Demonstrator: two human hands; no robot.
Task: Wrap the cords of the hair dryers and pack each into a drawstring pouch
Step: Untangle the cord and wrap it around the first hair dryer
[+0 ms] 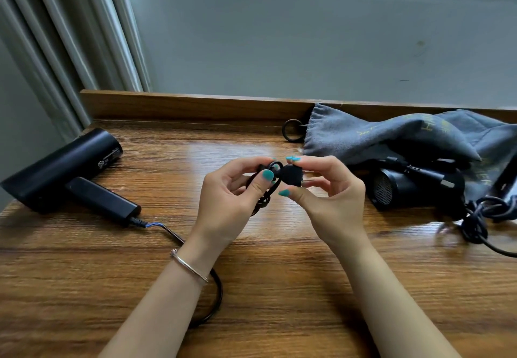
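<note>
- The cord (215, 287) ran from the left hair dryer (70, 173) across the table (279, 287) to both hands; it looked light and springy, best held at its loops.
- The left hand (226, 204) pinched small coils.
- The right hand (324, 198) pinched the rigid plug (291, 176) between thumb and fingers (303, 162).
- The pouch (391, 136) lay right, beside a second hair dryer (414, 187).

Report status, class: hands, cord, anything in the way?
Left hand grips cord loops; right hand pinches the plug. Left hair dryer flat on table, unpacked. Nothing blocking.
</note>
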